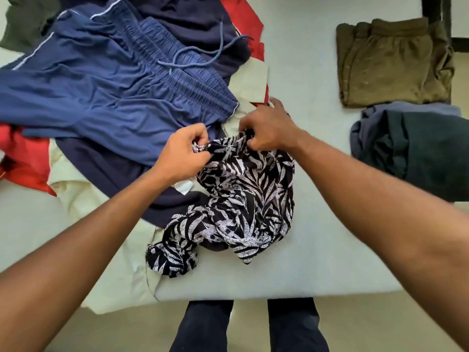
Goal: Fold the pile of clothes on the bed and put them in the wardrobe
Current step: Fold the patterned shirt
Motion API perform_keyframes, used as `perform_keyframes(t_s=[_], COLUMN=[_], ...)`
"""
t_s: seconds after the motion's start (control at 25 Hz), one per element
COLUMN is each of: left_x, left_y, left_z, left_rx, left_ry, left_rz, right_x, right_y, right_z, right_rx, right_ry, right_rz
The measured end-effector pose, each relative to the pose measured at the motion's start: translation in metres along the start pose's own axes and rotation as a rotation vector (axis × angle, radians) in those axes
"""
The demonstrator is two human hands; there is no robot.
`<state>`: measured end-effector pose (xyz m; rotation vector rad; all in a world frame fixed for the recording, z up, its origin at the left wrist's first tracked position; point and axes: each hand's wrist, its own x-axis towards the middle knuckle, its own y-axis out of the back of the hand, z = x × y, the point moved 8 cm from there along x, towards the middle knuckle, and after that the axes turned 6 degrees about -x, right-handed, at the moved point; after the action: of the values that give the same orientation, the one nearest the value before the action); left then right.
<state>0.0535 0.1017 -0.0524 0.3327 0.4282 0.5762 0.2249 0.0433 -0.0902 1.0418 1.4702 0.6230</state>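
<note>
A crumpled black-and-white leaf-print garment (243,199) lies on the bed (317,250) near its front edge. My left hand (182,153) pinches its upper edge at the left. My right hand (269,128) grips the same edge at the right, fingers curled into the cloth. Behind and left of them spreads the unfolded pile: blue drawstring shorts (106,92), a navy garment (114,171), a red garment (28,163) and a cream garment (106,262) that hangs over the bed's front edge.
Folded olive-brown trousers (390,64) lie at the back right of the bed. A folded dark grey garment (416,148) sits just in front of them. A dark green garment (22,24) is at the back left. My legs stand at the bed's front edge, on a pale floor (368,323).
</note>
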Motion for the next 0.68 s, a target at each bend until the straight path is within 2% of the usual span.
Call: perform_keyframes(t_s=[0.16,0.24,0.36,0.48,0.52,0.6,0.68], left_x=[0.007,0.009,0.002,-0.011,-0.013,-0.018,-0.023], left_y=[0.038,0.055,0.056,0.035,0.028,0.020,0.027], left_z=[-0.001,0.011,0.045,0.071,0.073,0.067,0.054], left_rx=[-0.100,-0.128,-0.097,-0.058,-0.059,-0.084,-0.106], left_ry=[0.101,0.111,0.085,0.016,-0.003,-0.014,0.021], left_rz=[0.173,0.182,0.052,-0.071,-0.085,-0.038,0.051], right_x=[-0.013,-0.035,-0.062,-0.054,-0.044,-0.026,-0.021], right_y=[0.019,0.018,0.015,0.032,0.038,0.029,0.019], right_z=[0.024,0.042,0.045,0.010,-0.010,-0.046,-0.052], right_rx=[-0.119,-0.065,0.169,0.201,0.181,0.077,-0.058], right_ry=[-0.042,-0.102,-0.098,0.007,0.058,0.176,0.163], right_rz=[-0.133,-0.154,0.007,0.269,0.276,0.106,-0.012])
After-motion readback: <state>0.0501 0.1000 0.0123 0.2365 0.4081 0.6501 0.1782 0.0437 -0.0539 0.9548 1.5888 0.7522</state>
